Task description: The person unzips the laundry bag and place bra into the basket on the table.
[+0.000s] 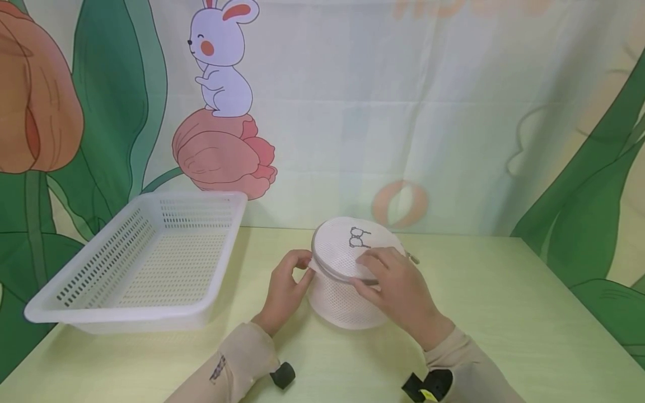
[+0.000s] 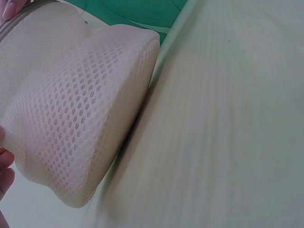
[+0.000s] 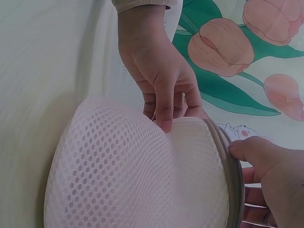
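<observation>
A round white mesh laundry bag (image 1: pixel 347 307) stands on the table, with a grey zipper (image 3: pixel 233 175) round its rim and a glasses design (image 1: pixel 358 237) on its lid. At its left side my left hand (image 1: pixel 283 288) pinches the mesh just under the rim between thumb and fingers. My right hand (image 1: pixel 401 294) holds the near right edge of the lid, thumb at the zipper and fingers over the lid's top. The zipper pull (image 1: pixel 413 258) sticks out at the right. In the left wrist view, the mesh side (image 2: pixel 80 104) looks creased. The bag's inside is hidden.
To the left stands a white plastic basket (image 1: pixel 216 285) with slotted walls. Behind the pale green table (image 1: pixel 504 313) hangs a cloth backdrop (image 1: pixel 453 112) with a rabbit and tulips. Black wrist straps (image 1: pixel 283 376) sit by both sleeves.
</observation>
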`<state>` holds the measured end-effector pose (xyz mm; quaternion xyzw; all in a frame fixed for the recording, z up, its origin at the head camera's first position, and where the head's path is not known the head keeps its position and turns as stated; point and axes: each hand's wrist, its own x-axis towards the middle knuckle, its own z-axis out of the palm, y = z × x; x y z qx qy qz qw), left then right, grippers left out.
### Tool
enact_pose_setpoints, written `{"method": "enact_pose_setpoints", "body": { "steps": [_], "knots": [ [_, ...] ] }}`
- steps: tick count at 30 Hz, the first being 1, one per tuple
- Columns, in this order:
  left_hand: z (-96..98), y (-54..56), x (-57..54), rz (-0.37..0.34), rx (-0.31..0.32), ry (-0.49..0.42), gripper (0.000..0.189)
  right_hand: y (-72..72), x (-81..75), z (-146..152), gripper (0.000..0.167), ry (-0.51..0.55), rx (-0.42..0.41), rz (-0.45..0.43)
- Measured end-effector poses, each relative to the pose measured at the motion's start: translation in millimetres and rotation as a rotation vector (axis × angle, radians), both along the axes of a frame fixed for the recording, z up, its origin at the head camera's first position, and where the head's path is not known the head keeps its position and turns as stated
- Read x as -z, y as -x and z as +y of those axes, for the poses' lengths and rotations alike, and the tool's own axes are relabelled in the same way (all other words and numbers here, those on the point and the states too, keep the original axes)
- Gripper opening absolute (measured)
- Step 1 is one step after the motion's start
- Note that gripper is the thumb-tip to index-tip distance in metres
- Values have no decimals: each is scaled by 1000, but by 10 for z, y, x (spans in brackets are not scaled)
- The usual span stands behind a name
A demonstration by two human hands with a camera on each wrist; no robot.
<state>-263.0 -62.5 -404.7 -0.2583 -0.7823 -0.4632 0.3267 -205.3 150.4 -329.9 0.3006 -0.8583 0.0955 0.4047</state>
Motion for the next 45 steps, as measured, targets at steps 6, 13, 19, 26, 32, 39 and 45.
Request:
{"method": "enact_pose_setpoints", "body": {
  "steps": [6,13,19,26,32,39,45],
  "knots": [
    [-8,6,4,4,4,-2,25,12,2,2,27,-20,-48,73],
    [-8,10,5,-15,10,-1,24,14,13,-2,24,-13,-81,84],
    [-8,17,16,-31,12,-2,24,18,25,-1,21,-6,-105,84],
    [-4,18,24,-21,17,-7,25,14,20,-7,19,3,-144,105],
    [-2,6,13,-20,17,-11,24,13,12,-9,17,16,-156,112],
    [-2,0,1,-40,15,-17,24,13,-10,-11,15,37,-152,119],
    [-4,-2,-4,-33,22,-15,24,6,-33,-4,15,62,-146,113]
  ]
}}
